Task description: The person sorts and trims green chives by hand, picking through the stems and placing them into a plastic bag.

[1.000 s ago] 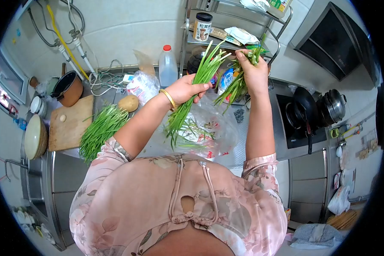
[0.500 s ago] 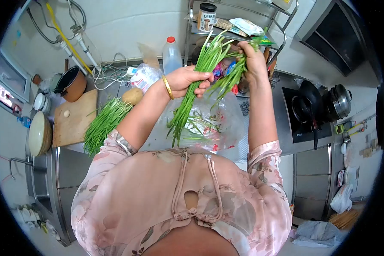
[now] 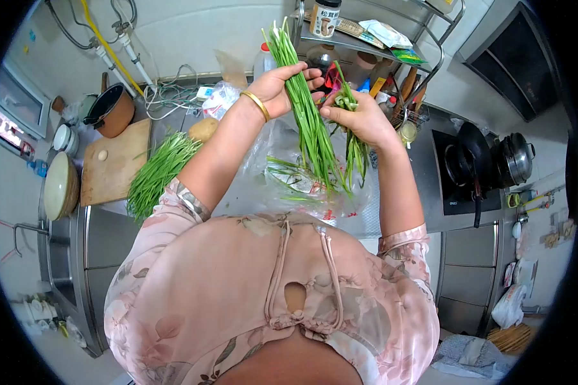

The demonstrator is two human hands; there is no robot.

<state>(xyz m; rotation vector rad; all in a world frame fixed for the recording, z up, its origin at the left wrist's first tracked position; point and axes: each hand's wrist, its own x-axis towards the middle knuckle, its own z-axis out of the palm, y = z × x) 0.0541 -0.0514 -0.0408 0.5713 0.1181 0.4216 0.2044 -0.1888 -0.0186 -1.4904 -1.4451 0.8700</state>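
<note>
A long bunch of garlic chives (image 3: 309, 122) lies across the palm of my left hand (image 3: 277, 90), held under the thumb with the fingers half curled behind it. Its pale ends point up toward the wall and the green tips hang down. My right hand (image 3: 361, 119), just to the right, pinches a smaller, bent clump of chives (image 3: 354, 157). Both hands are above a clear plastic bag (image 3: 257, 173), where loose chive leaves (image 3: 286, 170) lie scattered. Another pile of chives (image 3: 160, 170) rests on the counter by my left forearm.
A potato (image 3: 203, 129) is behind the chive pile. Left of it are a cutting board (image 3: 112, 173) with a small pale round item, a brown pot (image 3: 117, 115) and a bowl (image 3: 61, 186). A metal rack (image 3: 366, 46) stands at the back; a black wok (image 3: 472, 144) sits right.
My right hand has come down and left, closer to the left hand, with its clump now hanging lower. The left hand has risen slightly and its bunch now slants down to the right.
</note>
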